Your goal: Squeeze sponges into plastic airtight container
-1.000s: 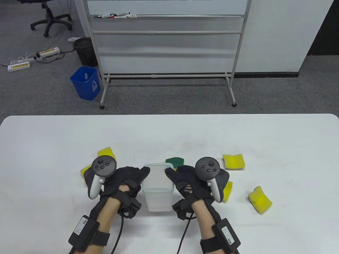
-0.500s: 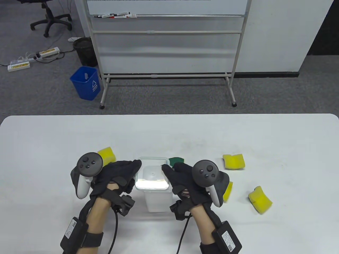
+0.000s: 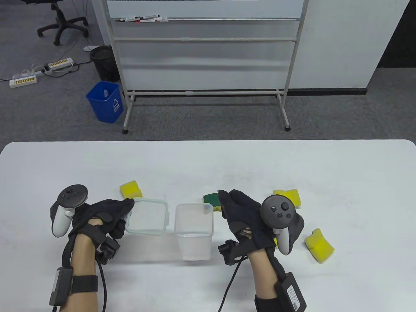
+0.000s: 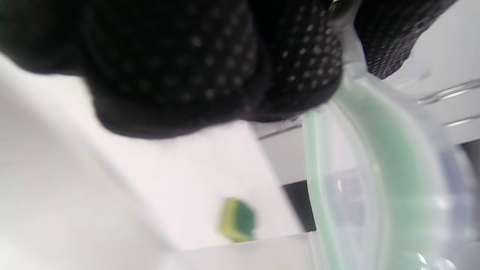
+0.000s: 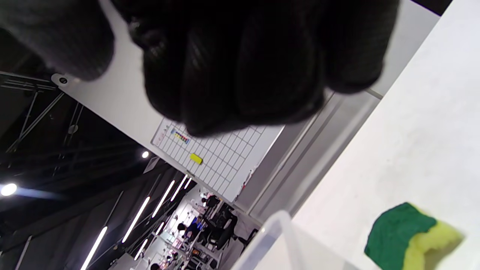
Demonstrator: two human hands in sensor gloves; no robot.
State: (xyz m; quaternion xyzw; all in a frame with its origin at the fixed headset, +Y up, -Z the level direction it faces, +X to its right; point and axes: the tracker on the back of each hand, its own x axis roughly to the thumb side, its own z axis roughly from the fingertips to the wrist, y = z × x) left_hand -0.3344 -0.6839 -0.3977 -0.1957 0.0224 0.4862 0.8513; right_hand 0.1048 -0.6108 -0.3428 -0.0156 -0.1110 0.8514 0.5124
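The clear plastic container (image 3: 194,231) stands open on the table, between my hands. My left hand (image 3: 127,211) grips its clear lid with the green seal (image 3: 148,217) by the left edge and holds it just left of the container. The lid fills the right of the left wrist view (image 4: 375,168). My right hand (image 3: 225,204) is empty and hovers right of the container, fingertips by a green-topped sponge (image 3: 212,198). That sponge lies on the table in the right wrist view (image 5: 408,232), clear of my fingers (image 5: 240,75).
Yellow sponges lie at the back left (image 3: 131,189), at the right (image 3: 287,196) and at the far right (image 3: 319,245); another peeks out under my right wrist (image 3: 275,241). A whiteboard stand (image 3: 208,91) is beyond the table's far edge.
My left hand lifted the lid off the container and carried it left. My right hand let go of the lid and moved right and forward toward the green-topped sponge.
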